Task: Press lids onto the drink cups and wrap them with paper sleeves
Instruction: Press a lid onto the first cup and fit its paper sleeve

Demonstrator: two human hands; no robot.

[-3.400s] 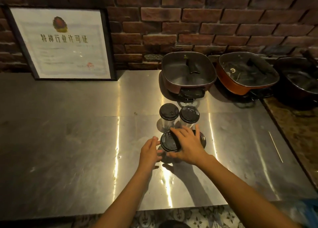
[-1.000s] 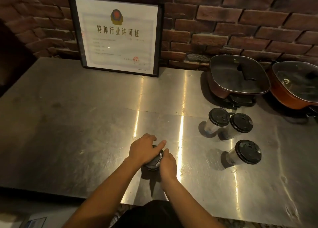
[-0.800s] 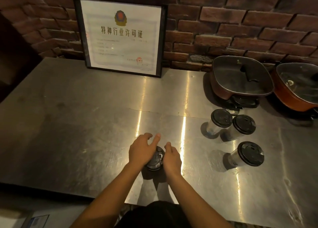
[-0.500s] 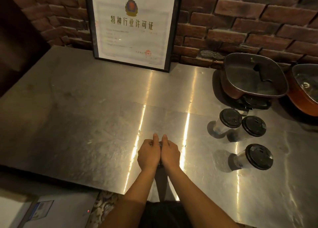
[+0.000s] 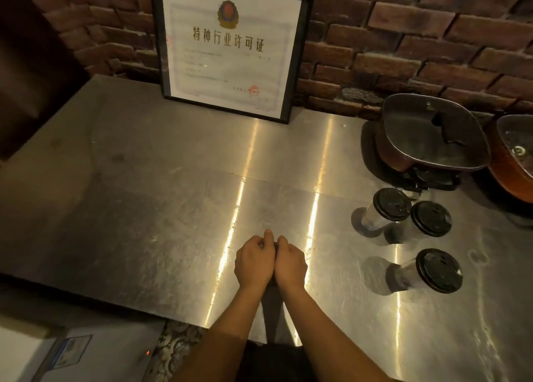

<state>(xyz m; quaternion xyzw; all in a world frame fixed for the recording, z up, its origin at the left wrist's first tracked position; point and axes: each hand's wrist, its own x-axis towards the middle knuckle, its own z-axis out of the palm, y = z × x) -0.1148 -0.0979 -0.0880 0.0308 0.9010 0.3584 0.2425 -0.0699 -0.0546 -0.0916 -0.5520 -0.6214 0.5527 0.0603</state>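
The counter (image 5: 144, 194) is brushed steel, finely scratched, with bright glossy streaks down the middle of the frame. The brick wall (image 5: 403, 50) at the top is rough and matt. The framed certificate (image 5: 230, 50) is paper with a slightly shiny front. At the right, the cups (image 5: 372, 220) are clear plastic with matt black plastic lids (image 5: 439, 270), and the pots (image 5: 432, 133) have glossy glass covers. The fourth lid (image 5: 275, 244), nearly hidden under the curled left hand (image 5: 253, 262) and right hand (image 5: 290, 266), seems to be the same plastic.

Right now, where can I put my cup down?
The counter is bare left of the left hand, up to the certificate. A narrower strip lies between the right hand, gripping a cup, and three lidded cups. Crowded by the pans.
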